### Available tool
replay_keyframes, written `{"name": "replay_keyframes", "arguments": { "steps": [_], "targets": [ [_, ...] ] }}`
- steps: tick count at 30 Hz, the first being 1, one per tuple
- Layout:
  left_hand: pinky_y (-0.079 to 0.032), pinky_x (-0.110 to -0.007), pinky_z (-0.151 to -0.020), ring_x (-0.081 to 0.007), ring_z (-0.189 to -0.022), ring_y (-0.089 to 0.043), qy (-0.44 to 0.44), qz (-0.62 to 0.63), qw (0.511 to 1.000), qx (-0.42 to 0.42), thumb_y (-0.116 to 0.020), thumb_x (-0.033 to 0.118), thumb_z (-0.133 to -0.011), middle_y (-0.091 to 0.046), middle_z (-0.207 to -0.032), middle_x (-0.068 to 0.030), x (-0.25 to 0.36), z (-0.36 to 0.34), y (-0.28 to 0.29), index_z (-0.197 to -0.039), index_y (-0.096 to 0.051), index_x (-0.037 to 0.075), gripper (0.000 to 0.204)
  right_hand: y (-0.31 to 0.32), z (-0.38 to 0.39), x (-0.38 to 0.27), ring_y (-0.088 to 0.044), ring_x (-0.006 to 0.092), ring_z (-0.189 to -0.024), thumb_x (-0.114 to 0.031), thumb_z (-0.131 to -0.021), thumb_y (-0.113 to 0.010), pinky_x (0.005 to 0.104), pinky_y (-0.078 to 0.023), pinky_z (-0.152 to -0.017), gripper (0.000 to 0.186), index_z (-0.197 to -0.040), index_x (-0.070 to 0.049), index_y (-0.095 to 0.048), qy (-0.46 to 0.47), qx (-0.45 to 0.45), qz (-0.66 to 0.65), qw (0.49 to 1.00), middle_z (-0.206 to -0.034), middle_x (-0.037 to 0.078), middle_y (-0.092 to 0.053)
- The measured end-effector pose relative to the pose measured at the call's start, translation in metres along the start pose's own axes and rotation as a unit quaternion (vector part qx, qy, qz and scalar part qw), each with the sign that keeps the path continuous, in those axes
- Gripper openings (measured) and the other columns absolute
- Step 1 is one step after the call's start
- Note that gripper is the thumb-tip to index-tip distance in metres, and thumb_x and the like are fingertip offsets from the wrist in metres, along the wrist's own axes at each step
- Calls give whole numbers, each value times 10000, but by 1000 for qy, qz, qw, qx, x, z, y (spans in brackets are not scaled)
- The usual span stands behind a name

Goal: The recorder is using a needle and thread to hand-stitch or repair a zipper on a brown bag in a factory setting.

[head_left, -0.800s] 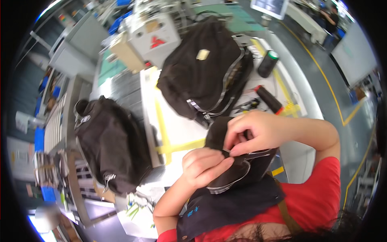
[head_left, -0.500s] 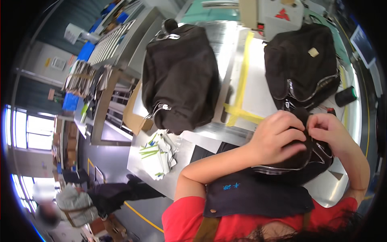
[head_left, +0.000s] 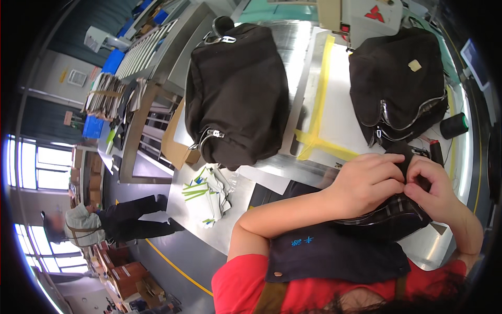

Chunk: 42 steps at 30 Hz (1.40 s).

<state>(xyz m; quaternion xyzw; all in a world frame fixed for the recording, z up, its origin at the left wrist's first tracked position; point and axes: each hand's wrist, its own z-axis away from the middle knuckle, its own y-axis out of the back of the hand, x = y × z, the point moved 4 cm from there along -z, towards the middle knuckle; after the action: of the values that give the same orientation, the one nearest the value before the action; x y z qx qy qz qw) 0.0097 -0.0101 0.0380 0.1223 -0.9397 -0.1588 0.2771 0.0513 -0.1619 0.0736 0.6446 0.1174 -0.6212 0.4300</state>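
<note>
Bag (head_left: 400, 212) (dark, zippered), pinched by left hand (head_left: 361, 186) and right hand (head_left: 434, 189); patched black bag (head_left: 393, 86) at 12 o'clock, rounded black bag (head_left: 235, 97) at 10.

Downward fisheye view, head height

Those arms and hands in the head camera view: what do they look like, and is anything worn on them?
They are human. The left hand and right hand wear no gloves, and the forearms are uncovered, with no cables. Short red sleeves cover the upper arms. Across the chest sits a dark navy apron with blue markings and brown straps.
</note>
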Motion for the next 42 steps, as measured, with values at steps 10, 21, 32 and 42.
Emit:
{"name": "replay_keyframes", "arguments": {
  "steps": [10,21,32,42],
  "targets": [
    [-548,-321,-692,-293,-890,-652,35,-4,999,-37,-722,-4,-600,-645,-840,-81,-6,-10,-3,-767,-626,50,200,7,1,-4,-524,208,-642,-129,-799,-609,325,-401,-575,105,-774,-34,-571,92,64,98,989,-741,71,-512],
    [-569,-321,-690,-314,-834,-667,38,4,999,-22,-740,-30,-637,-650,-789,-76,-4,-4,-9,-737,-586,46,199,-6,-2,20,-492,118,-713,-131,-862,-561,262,-396,-639,123,-821,-15,-545,72,73,-88,991,-775,39,-512],
    [-555,-336,-732,-298,-874,-658,94,153,980,-83,-723,-81,-609,-643,-819,-109,-20,-9,-5,-758,-613,5,204,-7,-5,24,-470,66,-679,-247,-904,-551,247,-388,-614,274,-780,-3,-557,67,14,-36,997,-711,23,-519],
    [-511,-329,-755,-271,-855,-651,211,189,958,-50,-769,36,-665,-632,-784,-97,-32,2,-8,-718,-618,5,163,-11,-16,35,-461,51,-655,-266,-908,-546,224,-389,-606,297,-754,-14,-578,-54,88,-224,969,-673,-17,-545]
  ]
}}
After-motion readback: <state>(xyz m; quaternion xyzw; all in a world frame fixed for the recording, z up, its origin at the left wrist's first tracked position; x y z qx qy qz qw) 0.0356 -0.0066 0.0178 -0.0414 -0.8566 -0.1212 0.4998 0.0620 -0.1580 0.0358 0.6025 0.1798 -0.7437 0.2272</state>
